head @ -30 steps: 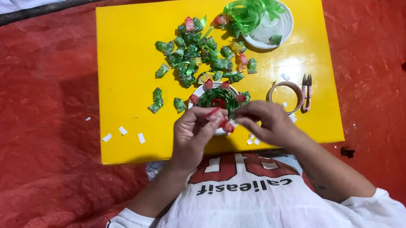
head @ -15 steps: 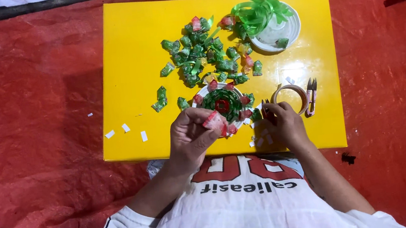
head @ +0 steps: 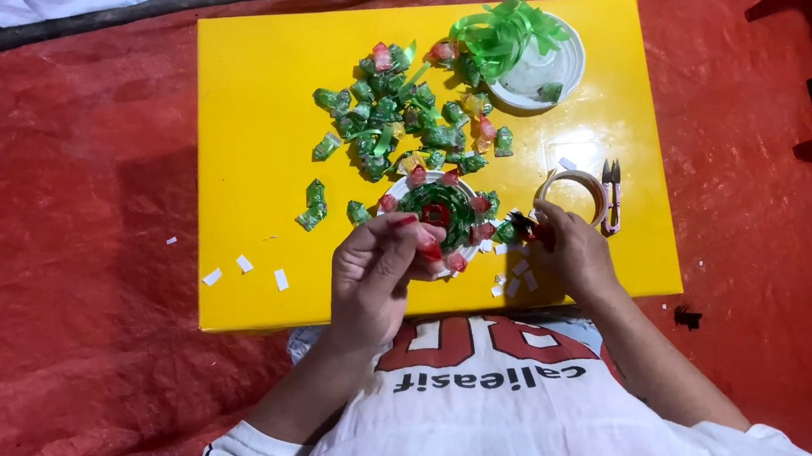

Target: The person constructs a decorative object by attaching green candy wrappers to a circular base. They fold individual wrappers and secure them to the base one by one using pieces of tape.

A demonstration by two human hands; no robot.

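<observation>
Because the rosette (head: 438, 215) is thin folded wrappers on a disc, it looks light, crinkly and easily bent, best held by its rim. The left hand (head: 378, 273) pinches that near rim on the surface (head: 254, 123); the right hand (head: 569, 246) pinches a small wrapper (head: 519, 228) just beside it.

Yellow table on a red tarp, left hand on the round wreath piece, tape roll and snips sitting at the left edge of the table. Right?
One thing is off: the tape roll and snips sit near the right edge of the table, not the left, just past the right hand. The head view shows it. The rest holds: yellow table on a red tarp, left hand on the round wreath piece.
</observation>
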